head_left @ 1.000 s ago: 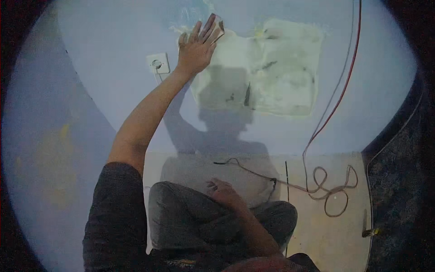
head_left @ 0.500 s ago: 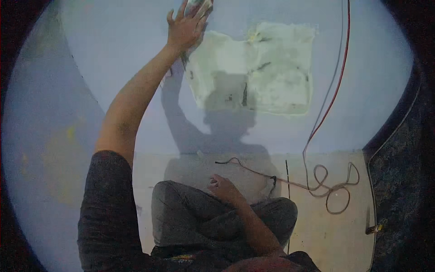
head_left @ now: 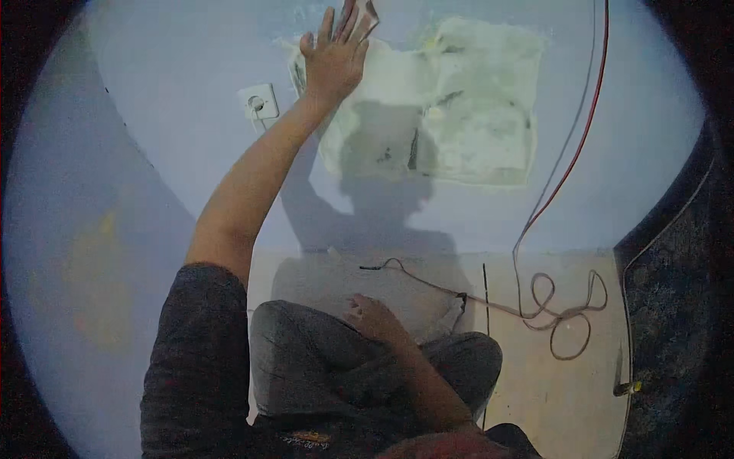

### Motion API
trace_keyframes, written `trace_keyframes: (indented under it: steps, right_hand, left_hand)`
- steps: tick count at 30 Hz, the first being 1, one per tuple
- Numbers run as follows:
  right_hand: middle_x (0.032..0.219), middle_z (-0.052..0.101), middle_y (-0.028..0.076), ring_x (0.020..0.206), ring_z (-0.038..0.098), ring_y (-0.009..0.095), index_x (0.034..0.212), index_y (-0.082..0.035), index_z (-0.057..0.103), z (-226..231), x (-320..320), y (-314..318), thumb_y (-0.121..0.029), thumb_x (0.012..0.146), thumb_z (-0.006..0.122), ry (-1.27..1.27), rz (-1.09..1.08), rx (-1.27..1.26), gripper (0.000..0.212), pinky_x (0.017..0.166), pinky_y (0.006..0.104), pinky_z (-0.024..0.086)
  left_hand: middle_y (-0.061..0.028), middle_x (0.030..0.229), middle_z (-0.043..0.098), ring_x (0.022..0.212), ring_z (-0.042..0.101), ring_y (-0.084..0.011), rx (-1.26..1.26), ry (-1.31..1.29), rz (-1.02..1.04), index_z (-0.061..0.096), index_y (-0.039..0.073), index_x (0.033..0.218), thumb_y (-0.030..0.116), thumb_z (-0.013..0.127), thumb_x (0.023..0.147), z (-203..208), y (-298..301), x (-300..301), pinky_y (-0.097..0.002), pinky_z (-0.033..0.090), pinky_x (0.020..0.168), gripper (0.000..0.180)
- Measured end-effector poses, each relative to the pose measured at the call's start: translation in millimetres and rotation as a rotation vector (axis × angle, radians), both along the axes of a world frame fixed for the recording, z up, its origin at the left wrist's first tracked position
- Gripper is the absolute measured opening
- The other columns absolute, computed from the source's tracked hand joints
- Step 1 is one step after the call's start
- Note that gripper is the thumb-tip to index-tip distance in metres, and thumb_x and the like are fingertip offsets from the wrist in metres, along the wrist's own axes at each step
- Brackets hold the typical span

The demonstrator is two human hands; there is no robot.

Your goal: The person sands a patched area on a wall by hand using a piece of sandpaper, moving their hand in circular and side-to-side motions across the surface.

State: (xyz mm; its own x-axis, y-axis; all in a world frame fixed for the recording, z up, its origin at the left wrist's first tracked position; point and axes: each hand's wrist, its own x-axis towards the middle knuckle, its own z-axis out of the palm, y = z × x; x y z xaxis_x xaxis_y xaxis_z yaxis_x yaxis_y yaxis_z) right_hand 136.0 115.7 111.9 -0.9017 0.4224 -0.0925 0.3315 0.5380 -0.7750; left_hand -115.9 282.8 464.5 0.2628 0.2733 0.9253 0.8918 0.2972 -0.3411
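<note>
My left hand (head_left: 334,67) reaches up to the pale wall, fingers stretched over a small folded sheet (head_left: 368,19) that looks like sandpaper. It presses the sheet near the upper left part of a whitish filler patch (head_left: 482,99), which has dark smudges and uneven edges. The top of the sheet is cut off by the frame. My right hand (head_left: 371,317) rests over my crossed legs, its fingers loosely curled and slightly apart, with nothing visible in it.
A white wall socket (head_left: 258,102) with a plug in it sits left of my forearm. A red cable (head_left: 585,115) hangs down the wall at the right and lies in loops on the pale floor (head_left: 550,398). A dark surface (head_left: 673,306) borders the right side. My shadow falls over the patch.
My left hand has slid down and to the right across the wall with the sheet. The socket, hidden behind my arm before, now shows. My right hand stays in about the same place.
</note>
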Motion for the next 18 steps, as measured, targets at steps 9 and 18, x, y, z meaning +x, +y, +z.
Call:
trace_keyframes:
  steps: [9,18]
  right_hand:
    - [0.131,0.062,0.022,0.116,0.064,0.033,0.137,-0.001,0.055,5,17,24,-0.038,0.097,0.064,0.081,-0.110,-0.151,0.055,0.098,0.0446,0.052]
    - [0.129,0.062,0.019,0.113,0.064,0.032,0.134,0.000,0.056,-34,4,64,-0.041,0.102,0.055,0.559,-0.577,-0.363,0.052,0.098,0.0451,0.050]
  left_hand:
    - [-0.0049,0.168,0.025,0.147,0.033,-0.0354,-0.322,-0.224,0.190,0.042,0.022,0.155,0.031,0.039,0.105,-122,-41,36,-0.0610,0.033,0.107,0.051]
    - [-0.0161,0.133,0.063,0.124,0.062,-0.0274,-0.802,-1.583,-0.756,0.051,0.005,0.145,0.055,0.036,0.107,-320,-218,99,-0.0435,0.048,0.103,0.065]
